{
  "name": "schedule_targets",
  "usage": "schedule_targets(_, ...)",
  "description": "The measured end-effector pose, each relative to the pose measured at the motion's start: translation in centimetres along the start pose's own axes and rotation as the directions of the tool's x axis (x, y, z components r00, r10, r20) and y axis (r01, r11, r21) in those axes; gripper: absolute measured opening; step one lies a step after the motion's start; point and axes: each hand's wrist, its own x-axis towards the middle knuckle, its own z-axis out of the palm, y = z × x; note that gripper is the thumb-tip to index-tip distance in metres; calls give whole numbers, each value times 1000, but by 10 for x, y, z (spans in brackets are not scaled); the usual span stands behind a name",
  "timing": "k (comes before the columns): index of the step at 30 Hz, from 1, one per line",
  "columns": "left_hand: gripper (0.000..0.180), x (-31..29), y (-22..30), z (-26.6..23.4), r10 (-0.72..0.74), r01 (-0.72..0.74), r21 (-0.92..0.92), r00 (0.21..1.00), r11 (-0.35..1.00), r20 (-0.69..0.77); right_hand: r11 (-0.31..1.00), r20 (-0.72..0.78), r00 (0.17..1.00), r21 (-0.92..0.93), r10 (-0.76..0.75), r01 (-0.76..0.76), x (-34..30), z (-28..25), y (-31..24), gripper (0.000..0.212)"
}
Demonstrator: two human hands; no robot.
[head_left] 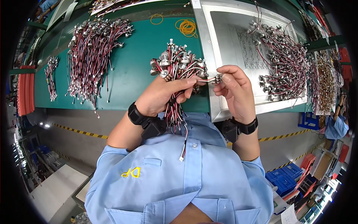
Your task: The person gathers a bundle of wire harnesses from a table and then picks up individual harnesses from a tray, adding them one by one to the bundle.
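Above the front edge of the green counter [138, 76], at mid-view, we have a bundle of wired potentiometers [181, 61] gathered upright, metal shafts and round bodies at the top, red, black and white leads hanging below. Our left hand [164, 91] is closed around its leads. One lead drops lower than the rest, ending in a white connector [181, 158] in front of our blue shirt [167, 175]. Just beside the bundle, our right hand [225, 82] pinches a single potentiometer [218, 78] between thumb and fingertips, its leads running across to the left hand.

Outward to the left, a broad pile of wired potentiometers [89, 56] lies on the counter with its leads roughly aligned, and near it a slim bunch [51, 78] of similar parts. Beyond our bundle lie yellow rubber bands [186, 28]. To the right, a metal-framed tray [238, 69] carries a tangled heap of wired potentiometers [287, 63].

We judge the work to be well under way: the aligned pile looks handled, the tangled heap looks left to do, and the bundle in hand seems partly gathered. We see no band around it, though our fingers hide some of it. Farther right, a co-worker in blue [333, 127] sits near a blue stool [309, 120].
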Motion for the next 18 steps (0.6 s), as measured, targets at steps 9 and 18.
schedule_targets(9, 14, -3, -2, 4, 8, -9, -25, 999, 1000, -37, 997, 44, 998, -53, 49, -47, -1, -4, 3, 22)
schedule_targets(18, 12, -4, -2, 4, 11, -12, -56, 1000, 998, -18, 996, 110, 991, -33, 81, -78, 0, -9, 6, 24)
